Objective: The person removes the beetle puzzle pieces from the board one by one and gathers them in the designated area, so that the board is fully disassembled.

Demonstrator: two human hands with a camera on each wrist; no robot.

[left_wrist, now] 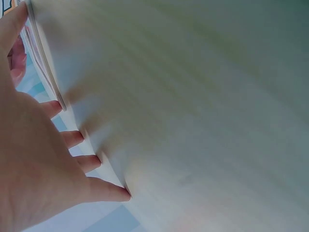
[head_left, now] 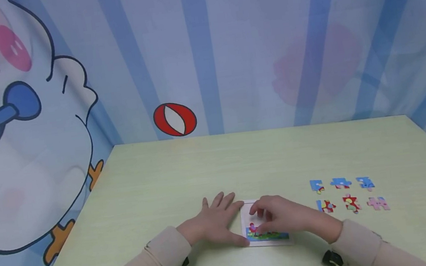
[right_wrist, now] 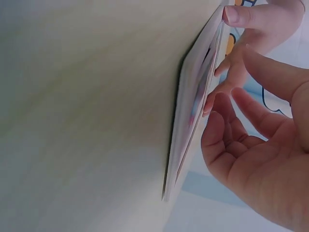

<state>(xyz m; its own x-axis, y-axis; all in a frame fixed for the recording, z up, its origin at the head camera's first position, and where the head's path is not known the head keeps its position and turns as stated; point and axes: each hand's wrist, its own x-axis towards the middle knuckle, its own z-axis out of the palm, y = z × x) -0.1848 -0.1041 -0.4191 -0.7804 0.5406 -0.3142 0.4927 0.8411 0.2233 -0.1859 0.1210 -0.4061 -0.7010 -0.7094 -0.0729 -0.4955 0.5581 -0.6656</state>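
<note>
A small white-bordered puzzle board (head_left: 246, 213) lies flat on the table, with blue, green and pink picture parts showing along its lower part. My left hand (head_left: 218, 222) is spread with straight fingers at the board's left edge. Its thumb and index fingertips rest right at that edge, also seen in the left wrist view. Over the board hovers my right hand (head_left: 282, 214), fingers loosely bent. In the right wrist view, thumb and fingers of the right hand (right_wrist: 260, 150) stand apart with nothing between them. Part of the board's picture is hidden beneath this hand.
Several loose jigsaw pieces lie in two rows right of the board, among them a blue one (head_left: 365, 182), a red one (head_left: 351, 203) and a pink one (head_left: 378, 203). Behind the pale table (head_left: 201, 166) hangs a striped cartoon curtain (head_left: 235, 58).
</note>
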